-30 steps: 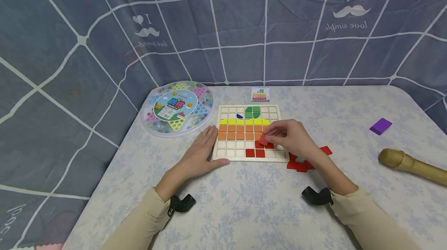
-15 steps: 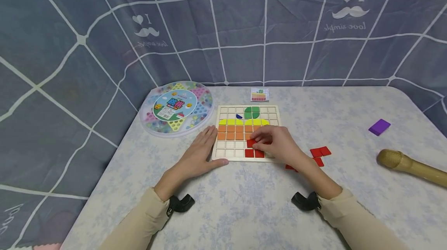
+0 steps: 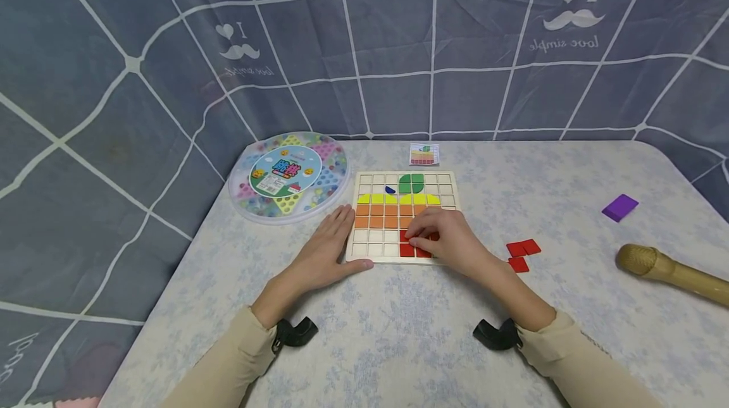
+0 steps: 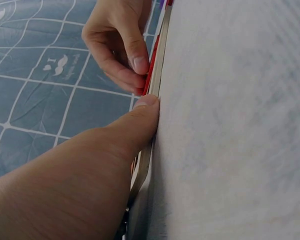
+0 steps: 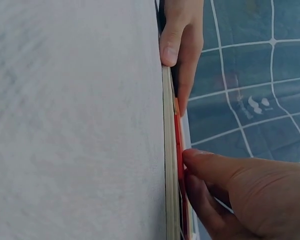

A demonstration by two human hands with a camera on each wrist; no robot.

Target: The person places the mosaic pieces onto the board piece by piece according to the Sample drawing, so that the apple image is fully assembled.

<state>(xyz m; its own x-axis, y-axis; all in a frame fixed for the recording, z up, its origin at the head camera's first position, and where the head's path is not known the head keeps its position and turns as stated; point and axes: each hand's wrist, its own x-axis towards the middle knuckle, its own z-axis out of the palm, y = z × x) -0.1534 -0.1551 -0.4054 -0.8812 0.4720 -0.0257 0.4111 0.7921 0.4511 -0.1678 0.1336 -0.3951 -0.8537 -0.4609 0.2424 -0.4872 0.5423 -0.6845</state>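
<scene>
A pale wooden grid board (image 3: 373,250) lies on the table with rows of yellow, orange and red pieces. Green quarter-round pieces (image 3: 411,183) and a small blue half-round piece (image 3: 390,190) sit near its far side. My left hand (image 3: 320,250) lies along the board's left side, fingers straight, thumb at the near edge. With bent fingers and thumb, my right hand (image 3: 447,240) holds a red square tile (image 3: 404,236) down in the board, above another red tile (image 3: 407,250). In the right wrist view, my thumb (image 5: 200,159) touches the red pieces, and the hand covers part of that row.
Several loose red tiles (image 3: 517,248) lie right of the board. Further right are a purple block (image 3: 620,207) and a gold microphone (image 3: 672,272). A round game box (image 3: 287,177) stands at the left, and a small pattern card (image 3: 424,154) lies behind the board.
My right hand has moved left and slightly toward me across the board, bringing a red tile into the row above the nearest one. My left hand has stayed in place.
</scene>
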